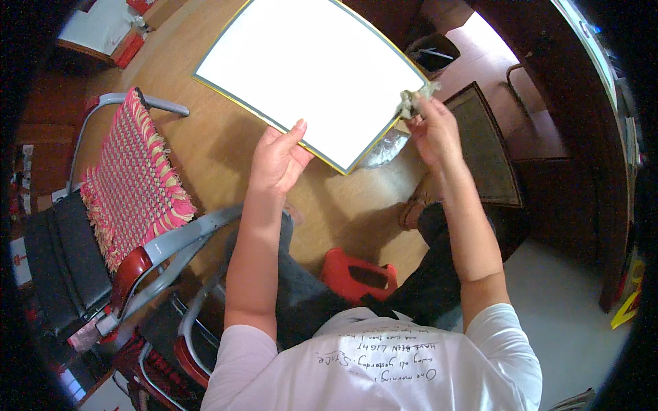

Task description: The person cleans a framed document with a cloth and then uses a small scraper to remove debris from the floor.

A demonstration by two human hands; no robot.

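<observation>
A large white rectangular board (313, 77) with a grey and yellow border is held up before me, tilted. My left hand (282, 156) grips its lower edge, thumb on the white face and fingers behind. At the board's right corner, my right hand (434, 126) pinches a crumpled greyish cloth (409, 104) against the edge. Behind that corner a shiny clear plastic bag or wrap (385, 149) shows, partly hidden by the board. The board's top edge runs out of view.
A metal-armed chair (190, 234) with a pink and cream woven mat (141, 190) stands at the left. A red plastic stool (354, 280) is between my legs. At the right are a dark-framed panel (486, 149) and dark wooden furniture (581, 205).
</observation>
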